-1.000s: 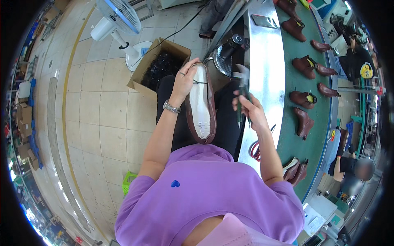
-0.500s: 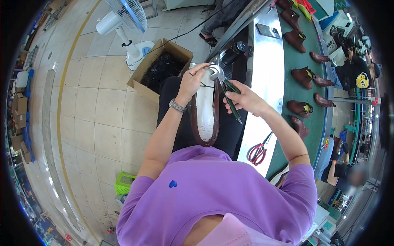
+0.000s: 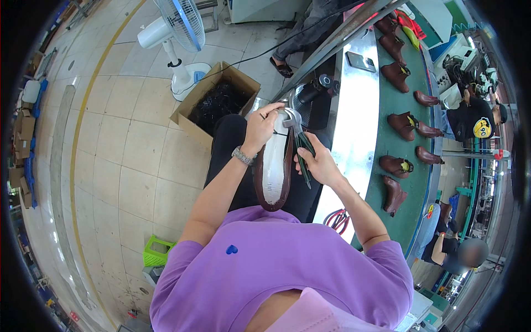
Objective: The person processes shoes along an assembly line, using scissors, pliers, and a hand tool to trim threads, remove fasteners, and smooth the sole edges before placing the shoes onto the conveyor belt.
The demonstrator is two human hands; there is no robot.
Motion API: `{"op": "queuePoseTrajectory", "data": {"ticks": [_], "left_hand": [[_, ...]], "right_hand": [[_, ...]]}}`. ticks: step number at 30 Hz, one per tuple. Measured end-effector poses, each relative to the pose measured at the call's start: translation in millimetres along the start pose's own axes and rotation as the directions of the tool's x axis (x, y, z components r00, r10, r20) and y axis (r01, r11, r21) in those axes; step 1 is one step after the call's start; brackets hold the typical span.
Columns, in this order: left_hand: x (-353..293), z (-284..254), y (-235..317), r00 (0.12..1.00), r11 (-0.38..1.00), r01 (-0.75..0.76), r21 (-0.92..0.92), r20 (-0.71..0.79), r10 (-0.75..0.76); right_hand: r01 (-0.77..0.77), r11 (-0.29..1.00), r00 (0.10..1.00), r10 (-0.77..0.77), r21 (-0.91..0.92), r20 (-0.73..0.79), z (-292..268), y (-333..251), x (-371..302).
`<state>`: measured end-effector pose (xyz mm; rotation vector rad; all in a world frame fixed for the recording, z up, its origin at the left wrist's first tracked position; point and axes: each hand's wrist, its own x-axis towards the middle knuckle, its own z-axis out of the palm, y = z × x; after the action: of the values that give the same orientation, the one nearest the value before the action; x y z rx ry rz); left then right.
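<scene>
A dark brown shoe (image 3: 258,185) lies sole-up over my lap, its toe toward me and its pale, unfinished underside (image 3: 273,177) showing. My left hand (image 3: 260,131) is closed round the heel end, and a thin dark strand crosses the sole beside its fingers. With fingers wrapped round the dark green handles, my right hand (image 3: 321,162) holds a pair of pincers (image 3: 293,117). Their metal head is at the heel end, close to my left fingertips. Whether the jaws grip anything is too small to tell.
An open cardboard box (image 3: 243,83) of black scraps stands ahead to the left, near a fan (image 3: 182,77). At right, a metal bench (image 3: 354,133) bears a phone (image 3: 360,62) and red-handled scissors (image 3: 337,220). Several brown shoes stand on a green conveyor (image 3: 370,160); people work beyond.
My hands, the shoe and the pincers have come slightly toward my body. The pincers' handles are closer together in my right hand. The whole view has shifted a little.
</scene>
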<state>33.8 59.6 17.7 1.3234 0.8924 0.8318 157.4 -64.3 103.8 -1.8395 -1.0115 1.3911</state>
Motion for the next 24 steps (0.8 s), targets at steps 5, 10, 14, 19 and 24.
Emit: {"op": "queuePoseTrajectory", "data": {"ticks": [5, 10, 14, 19, 24], "left_hand": [[1.4, -1.6, -5.0, 0.999, 0.998, 0.033, -0.046, 0.032, -0.031], [0.9, 2.0, -7.2, 0.955, 0.818, 0.296, -0.494, 0.18, -0.236], [0.8, 2.4, 1.4, 0.949, 0.903, 0.305, -0.302, 0.178, -0.26], [18.0, -2.8, -14.8, 0.952, 0.951, 0.244, -0.191, 0.234, -0.197], [15.0, -4.6, -6.3, 0.955, 0.978, 0.159, -0.135, 0.274, -0.117]], "right_hand": [[0.025, 0.997, 1.0, -0.025, -0.071, 0.009, -1.1, 3.3, -0.7], [0.005, 0.992, 0.991, 0.012, -0.125, 0.132, -21.8, -6.6, 0.5], [0.02, 0.938, 0.981, 0.048, -0.346, 0.187, -34.6, -29.9, -2.1], [0.003, 0.9, 0.979, 0.087, -0.436, 0.185, -39.5, -36.3, 9.5], [-0.009, 0.936, 0.982, 0.075, -0.352, 0.173, -40.2, -46.1, 1.5]]}}
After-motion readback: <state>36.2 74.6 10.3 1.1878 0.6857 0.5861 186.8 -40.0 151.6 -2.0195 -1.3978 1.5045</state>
